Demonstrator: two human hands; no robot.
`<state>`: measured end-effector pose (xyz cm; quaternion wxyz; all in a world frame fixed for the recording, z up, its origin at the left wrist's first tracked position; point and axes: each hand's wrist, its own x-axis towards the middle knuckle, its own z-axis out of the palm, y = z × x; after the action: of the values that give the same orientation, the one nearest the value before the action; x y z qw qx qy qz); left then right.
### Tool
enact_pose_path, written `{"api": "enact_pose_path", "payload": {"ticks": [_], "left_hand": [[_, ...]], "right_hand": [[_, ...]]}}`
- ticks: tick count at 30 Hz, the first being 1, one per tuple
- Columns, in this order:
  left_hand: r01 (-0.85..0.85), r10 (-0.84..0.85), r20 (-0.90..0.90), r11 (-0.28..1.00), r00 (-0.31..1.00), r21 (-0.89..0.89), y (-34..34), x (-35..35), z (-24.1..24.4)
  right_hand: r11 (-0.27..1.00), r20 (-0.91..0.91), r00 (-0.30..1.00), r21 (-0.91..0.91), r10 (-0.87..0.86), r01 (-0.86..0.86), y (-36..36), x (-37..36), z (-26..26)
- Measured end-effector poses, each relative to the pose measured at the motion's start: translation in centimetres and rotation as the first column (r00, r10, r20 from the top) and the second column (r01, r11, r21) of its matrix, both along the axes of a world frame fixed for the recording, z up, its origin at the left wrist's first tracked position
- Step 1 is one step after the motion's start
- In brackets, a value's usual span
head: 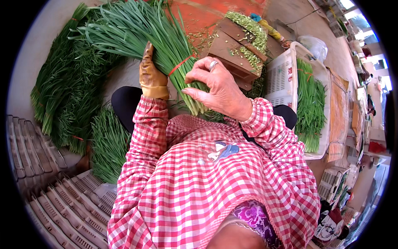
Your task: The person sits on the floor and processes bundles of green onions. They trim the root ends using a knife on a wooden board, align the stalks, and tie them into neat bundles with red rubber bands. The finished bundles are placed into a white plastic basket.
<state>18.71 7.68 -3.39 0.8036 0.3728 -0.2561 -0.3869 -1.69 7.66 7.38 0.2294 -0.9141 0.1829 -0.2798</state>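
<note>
My left hand (152, 74), in a stained tan glove, grips a banded bunch of garlic chives (168, 46) from its left side. The bunch slants before me, long green leaves up and to the left, pale stem ends (196, 107) low and near my lap. A red band (181, 64) goes around the stems. Bare and wearing a ring, my right hand (217, 85) has its thumb and bent fingers on the stems just below the band. Its palm hides part of the stem side.
More chive bunches (68, 81) are heaped at left, others (108, 143) beside my knee. A wooden block (230, 46) bears chopped stem bits (248, 29). At right stands a white plastic crate (281, 81) holding chives (307, 109). Stacked crates (68, 211) fill the lower left.
</note>
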Motion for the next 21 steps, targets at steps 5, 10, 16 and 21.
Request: {"api": "enact_pose_path", "payload": {"ticks": [5, 10, 16, 21], "left_hand": [[-0.557, 0.002, 0.931, 0.802, 0.366, 0.217, 2.3, -0.5, 1.2], [-0.550, -0.049, 0.951, 0.806, 0.306, 0.219, 0.4, 1.1, -2.9], [-0.608, -0.051, 0.954, 0.760, 0.295, 0.229, -0.7, 6.7, -6.6], [-0.434, -0.017, 0.728, 0.793, 0.686, 0.428, 1.9, 6.8, 1.2]], "right_hand": [[0.922, -0.094, 0.994, -0.388, -0.048, 0.008, 0.8, 0.9, 0.4], [0.783, -0.017, 0.995, -0.617, 0.097, -0.087, -1.1, 2.5, -2.6], [0.939, -0.079, 0.937, 0.081, 0.340, -0.334, 3.2, 0.9, 1.1], [0.917, -0.315, 0.876, 0.285, 0.366, -0.280, -0.2, -5.4, -6.3]]}}
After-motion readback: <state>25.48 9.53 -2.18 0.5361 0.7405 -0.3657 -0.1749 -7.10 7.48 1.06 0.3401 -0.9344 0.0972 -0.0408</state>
